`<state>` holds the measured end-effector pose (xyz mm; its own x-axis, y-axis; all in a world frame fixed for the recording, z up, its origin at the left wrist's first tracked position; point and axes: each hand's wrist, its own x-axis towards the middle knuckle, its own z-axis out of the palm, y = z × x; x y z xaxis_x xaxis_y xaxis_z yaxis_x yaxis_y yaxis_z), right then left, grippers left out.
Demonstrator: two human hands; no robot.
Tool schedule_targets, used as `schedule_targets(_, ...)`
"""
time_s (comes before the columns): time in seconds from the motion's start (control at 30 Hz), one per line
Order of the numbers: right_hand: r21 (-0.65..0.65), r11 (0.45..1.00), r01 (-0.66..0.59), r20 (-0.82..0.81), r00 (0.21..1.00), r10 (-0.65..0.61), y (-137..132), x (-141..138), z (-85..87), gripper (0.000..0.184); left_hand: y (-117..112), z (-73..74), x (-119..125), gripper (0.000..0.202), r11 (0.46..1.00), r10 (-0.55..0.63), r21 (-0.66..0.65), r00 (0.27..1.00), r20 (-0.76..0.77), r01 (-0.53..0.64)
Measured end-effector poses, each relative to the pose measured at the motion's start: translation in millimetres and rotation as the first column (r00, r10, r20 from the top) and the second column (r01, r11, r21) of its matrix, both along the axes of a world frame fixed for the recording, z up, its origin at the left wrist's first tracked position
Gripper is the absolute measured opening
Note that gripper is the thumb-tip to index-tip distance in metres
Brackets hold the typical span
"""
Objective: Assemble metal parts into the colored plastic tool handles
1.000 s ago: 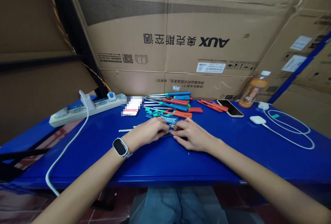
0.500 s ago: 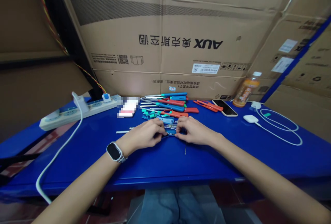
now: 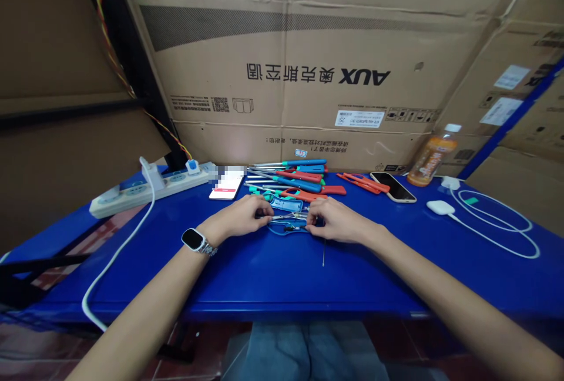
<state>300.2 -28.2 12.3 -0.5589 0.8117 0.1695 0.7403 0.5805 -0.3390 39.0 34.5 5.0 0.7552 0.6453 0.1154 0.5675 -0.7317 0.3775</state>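
My left hand (image 3: pixel 241 218), with a smartwatch (image 3: pixel 194 240) on its wrist, rests on the blue table (image 3: pixel 247 269) with fingers curled at the left end of a small blue tool piece (image 3: pixel 286 225). My right hand (image 3: pixel 335 221) pinches the right end of the same piece. Thin metal shafts lie between the two hands. A loose metal rod (image 3: pixel 323 252) lies on the table just below my right hand. Behind the hands is a pile of screwdrivers (image 3: pixel 295 178) with blue, teal and red handles.
A power strip (image 3: pixel 150 187) with a white cable sits at the left. A phone (image 3: pixel 227 184), a second phone (image 3: pixel 393 186), red tools (image 3: pixel 361 181), an orange drink bottle (image 3: pixel 429 158) and a white charger with coiled cable (image 3: pixel 489 216) line the back and right. Cardboard boxes (image 3: pixel 308 76) wall the rear.
My hands have drawn slightly apart, showing more of the blue piece and the metal shafts between them. The thin rod below my right hand is more exposed. The camera shifted a little.
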Motion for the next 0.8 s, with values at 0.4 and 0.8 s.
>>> schedule_targets(0.4,0.094,0.995,0.037,0.064,0.997,-0.043,17.5,5.6,1.7,0.005,19.5,1.6,-4.1,0.020,0.972,0.028,-0.236,0.999,0.036,-0.018)
schedule_targets(0.8,0.019,1.000,0.009,-0.005,1.000,-0.009,27.1,9.5,0.4,0.005,16.8,-1.0,-1.8,0.006,0.997,0.058,0.052,0.992,0.116,-0.064)
